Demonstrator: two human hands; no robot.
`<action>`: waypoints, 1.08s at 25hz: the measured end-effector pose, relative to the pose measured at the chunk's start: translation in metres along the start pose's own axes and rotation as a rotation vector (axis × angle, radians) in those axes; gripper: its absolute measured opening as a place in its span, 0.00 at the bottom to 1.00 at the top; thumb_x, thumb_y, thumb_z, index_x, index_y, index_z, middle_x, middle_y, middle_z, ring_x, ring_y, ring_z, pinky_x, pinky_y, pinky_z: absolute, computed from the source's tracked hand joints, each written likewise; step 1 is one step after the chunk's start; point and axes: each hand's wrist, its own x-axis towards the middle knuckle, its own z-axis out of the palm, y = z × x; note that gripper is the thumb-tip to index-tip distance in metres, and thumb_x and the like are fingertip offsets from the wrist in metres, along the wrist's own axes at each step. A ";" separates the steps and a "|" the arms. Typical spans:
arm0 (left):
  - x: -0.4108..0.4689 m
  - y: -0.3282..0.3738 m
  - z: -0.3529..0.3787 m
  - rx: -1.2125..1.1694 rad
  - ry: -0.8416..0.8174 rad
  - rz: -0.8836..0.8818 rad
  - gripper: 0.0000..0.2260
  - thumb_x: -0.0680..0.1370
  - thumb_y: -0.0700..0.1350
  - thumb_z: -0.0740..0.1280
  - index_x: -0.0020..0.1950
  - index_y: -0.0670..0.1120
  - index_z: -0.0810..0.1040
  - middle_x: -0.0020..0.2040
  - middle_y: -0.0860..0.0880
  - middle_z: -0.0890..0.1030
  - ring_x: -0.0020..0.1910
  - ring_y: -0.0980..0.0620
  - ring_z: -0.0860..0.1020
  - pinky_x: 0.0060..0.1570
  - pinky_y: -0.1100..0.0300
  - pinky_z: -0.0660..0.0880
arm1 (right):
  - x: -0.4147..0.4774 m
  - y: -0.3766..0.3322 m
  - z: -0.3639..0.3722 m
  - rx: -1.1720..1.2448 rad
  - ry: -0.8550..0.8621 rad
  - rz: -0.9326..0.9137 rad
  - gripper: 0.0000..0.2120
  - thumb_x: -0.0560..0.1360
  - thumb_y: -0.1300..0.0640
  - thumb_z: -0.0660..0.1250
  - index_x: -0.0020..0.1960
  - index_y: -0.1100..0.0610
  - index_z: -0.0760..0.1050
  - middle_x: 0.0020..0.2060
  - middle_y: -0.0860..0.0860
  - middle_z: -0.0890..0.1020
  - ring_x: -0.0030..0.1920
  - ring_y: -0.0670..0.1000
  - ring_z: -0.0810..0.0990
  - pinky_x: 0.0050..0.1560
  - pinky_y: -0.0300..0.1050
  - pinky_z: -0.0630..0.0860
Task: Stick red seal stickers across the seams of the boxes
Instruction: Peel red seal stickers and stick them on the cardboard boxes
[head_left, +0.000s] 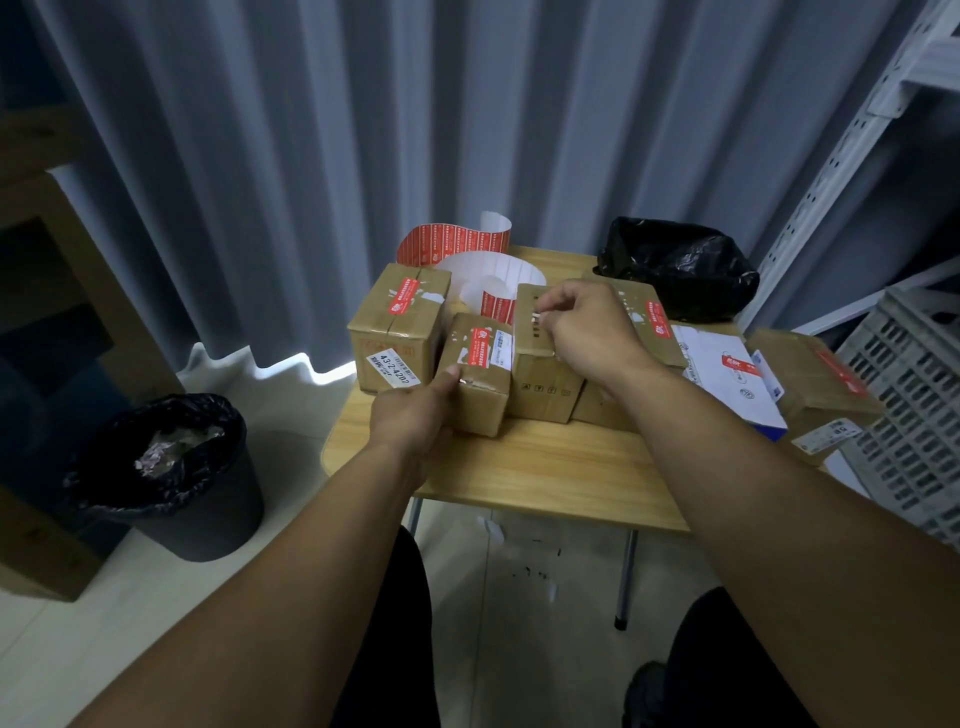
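Only one view here, the head cam looking down at a small wooden table (545, 467).

The left hand (415, 410) grips the small cardboard box (480, 395) by its near-left corner, thumb lying on top and fingers wrapped round the side. That box sits about mid-table towards the left edge and already has a red seal sticker (480, 349) across its top seam.

Touching it on the right is a taller middle box (543, 387). The right hand (589, 332) is curled over its top, thumb and forefinger pinching a small pale scrap (537, 315) right at the top face. It's too tiny to say what it is.

A big box (395, 338) stands by the left edge, sealed red on top, with a white label on its near side. Behind the boxes at the far edge is the sticker roll (457, 241), its red strip curling up and white backing paper (498, 267) looping out under it.

Another sealed box (660, 332) is behind the right hand. A white parcel (727, 374) and a flat carton (821, 379) lie along the right edge, and both have red stickers.

A black plastic bag (675, 270) sits at the far-right corner. On the floor there's a lined bin (171, 467) to the left and a grey crate (914, 415) to the right.
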 end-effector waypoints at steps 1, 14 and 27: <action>0.003 -0.002 0.001 0.017 0.020 0.017 0.19 0.72 0.54 0.78 0.57 0.49 0.77 0.55 0.49 0.82 0.56 0.45 0.80 0.59 0.46 0.79 | 0.001 0.000 0.000 -0.015 0.009 0.002 0.12 0.78 0.66 0.63 0.46 0.50 0.79 0.53 0.50 0.81 0.54 0.52 0.80 0.51 0.48 0.79; 0.023 -0.002 0.019 -0.140 0.059 -0.096 0.28 0.75 0.49 0.76 0.69 0.43 0.69 0.54 0.41 0.83 0.42 0.45 0.86 0.33 0.58 0.81 | 0.023 -0.001 -0.012 -0.188 0.045 -0.047 0.15 0.78 0.69 0.59 0.53 0.56 0.82 0.56 0.52 0.82 0.54 0.51 0.80 0.49 0.45 0.78; 0.018 0.003 0.028 -0.177 0.077 -0.100 0.21 0.75 0.49 0.74 0.63 0.44 0.73 0.53 0.41 0.83 0.41 0.45 0.83 0.34 0.55 0.82 | 0.033 0.009 0.004 -0.553 -0.226 -0.158 0.07 0.80 0.55 0.58 0.49 0.56 0.74 0.50 0.51 0.77 0.51 0.54 0.75 0.44 0.46 0.67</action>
